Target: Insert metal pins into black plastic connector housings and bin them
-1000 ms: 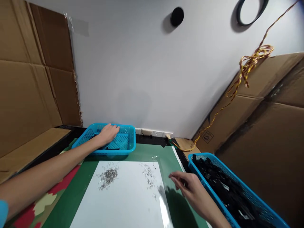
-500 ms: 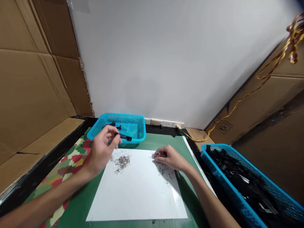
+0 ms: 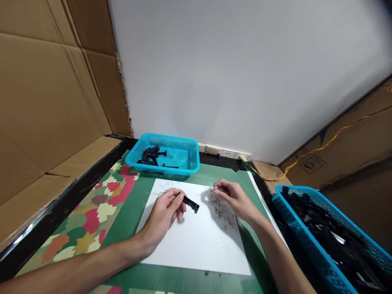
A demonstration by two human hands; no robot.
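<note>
My left hand [image 3: 167, 210] is closed around one end of a narrow black plastic part [image 3: 191, 204], holding it above the white sheet [image 3: 190, 245]. The part's free end points right and slightly down. On the other side, my right hand [image 3: 234, 198] has thumb and fingertips pinched together over a scatter of tiny metal pieces [image 3: 221, 210]. Whatever sits between those fingertips is too small to make out. Another heap of small metal pieces [image 3: 165, 188] lies at the sheet's far left, partly covered by my left hand.
A blue basket [image 3: 192, 166] with several black parts [image 3: 151, 154] stands behind the sheet. At right, a larger blue basket [image 3: 306, 241] is heaped with black parts. Cardboard walls [image 3: 49, 94] flank the green work surface [image 3: 122, 222]. A yellow cable [image 3: 321, 145] runs to a wall socket strip [image 3: 228, 154].
My left hand has moved from the back basket's front edge toward me and right, carrying the black part over the sheet. My right hand stays by the right-hand scatter. The view has shifted.
</note>
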